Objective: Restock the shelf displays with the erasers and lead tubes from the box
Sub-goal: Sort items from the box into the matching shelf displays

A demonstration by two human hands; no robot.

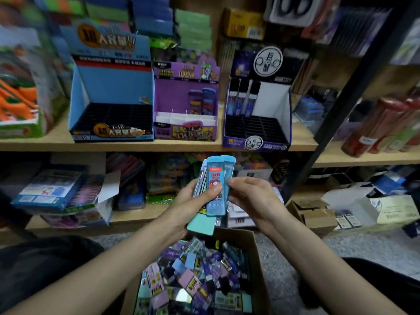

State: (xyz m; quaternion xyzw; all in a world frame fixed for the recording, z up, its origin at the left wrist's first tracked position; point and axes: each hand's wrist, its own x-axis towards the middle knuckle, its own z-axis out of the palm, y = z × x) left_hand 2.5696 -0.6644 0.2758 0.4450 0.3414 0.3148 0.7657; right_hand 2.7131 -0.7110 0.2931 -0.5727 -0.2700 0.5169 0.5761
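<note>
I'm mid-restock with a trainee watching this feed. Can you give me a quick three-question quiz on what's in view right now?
1. True or false: the right hand touches the blue lead tubes that the left hand holds.
2. Where is the cardboard box? A) on the upper shelf; B) on the floor, below the hands; C) in the left hand's grip.
3. Fill in: the purple display has ___ tubes standing upright at its back.

Key: 1 true; 2 B; 3 two.
</note>
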